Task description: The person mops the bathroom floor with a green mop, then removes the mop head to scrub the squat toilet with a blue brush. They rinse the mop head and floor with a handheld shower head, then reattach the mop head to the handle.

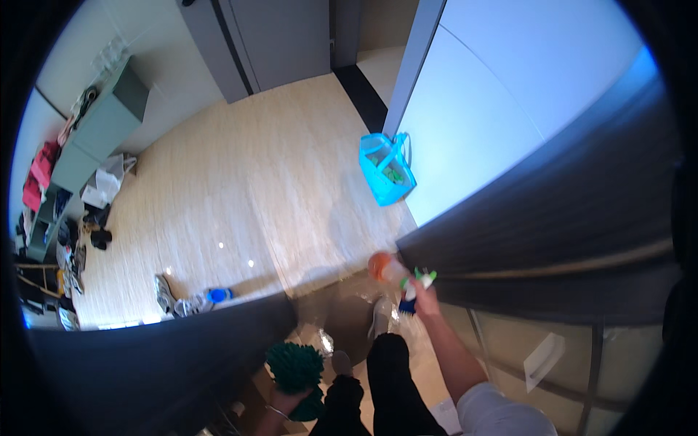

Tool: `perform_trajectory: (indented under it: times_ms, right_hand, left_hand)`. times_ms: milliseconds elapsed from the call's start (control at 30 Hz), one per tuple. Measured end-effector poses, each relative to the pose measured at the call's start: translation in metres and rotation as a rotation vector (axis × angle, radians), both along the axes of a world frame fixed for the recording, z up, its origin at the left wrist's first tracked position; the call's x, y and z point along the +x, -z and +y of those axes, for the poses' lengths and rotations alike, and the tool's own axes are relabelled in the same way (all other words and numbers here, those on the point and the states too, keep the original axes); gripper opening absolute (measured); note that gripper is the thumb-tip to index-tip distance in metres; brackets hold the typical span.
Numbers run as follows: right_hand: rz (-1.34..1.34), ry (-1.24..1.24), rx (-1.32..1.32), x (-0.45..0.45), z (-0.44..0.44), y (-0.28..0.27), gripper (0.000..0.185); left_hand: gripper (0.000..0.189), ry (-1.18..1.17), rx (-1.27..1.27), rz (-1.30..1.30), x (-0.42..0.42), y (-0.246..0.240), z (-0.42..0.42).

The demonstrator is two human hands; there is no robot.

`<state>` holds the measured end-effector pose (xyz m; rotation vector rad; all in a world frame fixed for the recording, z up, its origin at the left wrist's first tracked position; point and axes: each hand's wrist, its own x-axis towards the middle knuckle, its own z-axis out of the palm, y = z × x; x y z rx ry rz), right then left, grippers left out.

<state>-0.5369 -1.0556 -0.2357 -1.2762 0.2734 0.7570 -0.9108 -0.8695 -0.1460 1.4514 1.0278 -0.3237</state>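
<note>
My left hand (290, 402), with a band round its wrist, grips a dark green chenille duster or cloth (294, 366) beside my left leg. Its shaggy pile spreads above and below the fingers. Out to the front right, my right hand (427, 300) is closed round a spray bottle (390, 271) with a green and white trigger head. The bottle is tilted, its orange end pointing away from me, and is slightly blurred. A dark blue item (407, 306), perhaps a brush or cloth, is held in or against the same hand; the fingers partly hide it.
A turquoise tote bag (386, 182) with green contents stands against the white wall ahead. Dark panels (545, 240) flank me on the right and left. Shoes (163, 293) and a blue item (220, 295) lie on the tile floor (218, 191). A grey-green cabinet (90, 133) lines the left wall.
</note>
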Motion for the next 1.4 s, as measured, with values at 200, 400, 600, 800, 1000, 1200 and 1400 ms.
perform_trajectory:
  times_ms: [200,400,600,800,1000,1200,1400]
  right_hand:
    - [-0.011,0.138,0.146,0.232,0.168,0.049,0.029]
    - [0.051,0.109,-0.219,0.402,0.286,0.182,0.036]
    - [-0.060,-0.138,-0.465,0.427,0.257,0.228,0.026]
    - [0.218,-0.187,-0.604,0.388,0.212,0.217,0.023]
    - [0.125,-0.042,-0.413,0.417,0.232,0.230,0.026]
    - [0.018,-0.164,-0.329,0.455,0.275,0.295,0.023]
    - [-0.616,-0.551,-1.056,0.441,0.253,0.328,0.038]
  left_hand:
    - [0.048,0.207,0.442,-0.150,0.136,-0.017,0.046]
    - [0.059,-0.177,-0.042,0.316,0.254,0.066,0.065]
    - [0.050,-0.288,-0.153,0.316,0.302,0.086,0.052]
    - [0.045,-0.298,-0.118,0.275,0.339,0.074,0.082]
    - [0.038,-0.672,-0.237,0.271,0.366,0.071,0.101]
    - [0.038,-0.861,-0.266,0.292,0.374,0.085,0.089]
    - [0.042,-0.657,-0.239,0.351,0.369,0.078,0.077]
